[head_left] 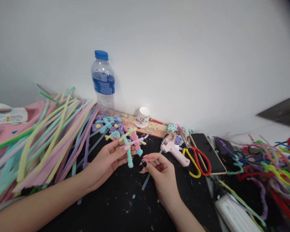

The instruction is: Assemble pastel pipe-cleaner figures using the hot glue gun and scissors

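My left hand [114, 155] pinches a small bundle of twisted pipe cleaners [130, 158] in mint, pink, lilac and yellow between thumb and fingers. Just right of it, my right hand [158, 169] is closed in a pinch, with its fingertips a short gap from the bundle. What lies in that pinch, if anything, is too small to make out. A translucent glue stick [146, 182] lies on the black mat [135, 209] under the right fingertips. Behind the left hand sits a heap of small curled pipe cleaner pieces [108, 123], mostly purple and blue.
Long pastel pipe cleaners [55, 141] cover the left side. A water bottle [102, 83] and a paper cup [142, 117] stand by the wall. To the right lie a pink glue gun [175, 151], scissors [195, 161], a phone [209, 153], a white power strip [236, 214] and tangled bright pipe cleaners [275, 174].
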The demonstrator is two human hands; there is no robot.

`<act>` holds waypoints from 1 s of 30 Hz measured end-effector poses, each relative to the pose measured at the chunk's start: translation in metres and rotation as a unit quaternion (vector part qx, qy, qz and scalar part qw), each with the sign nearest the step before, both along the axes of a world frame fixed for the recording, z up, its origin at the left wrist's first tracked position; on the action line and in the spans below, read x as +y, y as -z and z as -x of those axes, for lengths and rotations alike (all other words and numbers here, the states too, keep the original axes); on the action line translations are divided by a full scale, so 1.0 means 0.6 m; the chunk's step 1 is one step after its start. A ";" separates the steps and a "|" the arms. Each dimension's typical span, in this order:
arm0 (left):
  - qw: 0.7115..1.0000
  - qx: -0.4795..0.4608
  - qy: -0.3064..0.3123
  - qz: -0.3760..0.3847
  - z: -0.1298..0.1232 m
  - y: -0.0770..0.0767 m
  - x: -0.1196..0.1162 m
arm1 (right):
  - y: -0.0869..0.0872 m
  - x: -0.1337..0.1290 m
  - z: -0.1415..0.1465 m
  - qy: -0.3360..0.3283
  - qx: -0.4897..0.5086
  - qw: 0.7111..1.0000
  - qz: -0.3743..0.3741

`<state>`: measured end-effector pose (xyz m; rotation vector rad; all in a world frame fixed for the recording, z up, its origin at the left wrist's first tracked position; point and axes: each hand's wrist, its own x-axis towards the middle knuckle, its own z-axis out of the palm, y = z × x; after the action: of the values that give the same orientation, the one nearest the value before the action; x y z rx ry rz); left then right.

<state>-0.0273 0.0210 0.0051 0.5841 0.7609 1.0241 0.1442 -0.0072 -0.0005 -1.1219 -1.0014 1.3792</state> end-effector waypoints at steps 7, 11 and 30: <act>1.000 0.017 -0.003 -0.012 0.000 0.000 -0.002 | 0.002 0.000 0.000 0.002 0.030 0.996 0.084; 1.000 0.024 -0.008 -0.013 -0.001 0.002 -0.001 | -0.003 0.002 0.001 -0.006 0.041 0.997 0.066; 0.999 0.035 0.001 -0.016 0.000 -0.001 -0.002 | -0.007 0.014 -0.019 -0.078 0.141 0.980 0.116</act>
<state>-0.0274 0.0200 0.0055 0.6507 0.8071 1.0194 0.1556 0.0013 0.0039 -0.9934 -0.7482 1.7618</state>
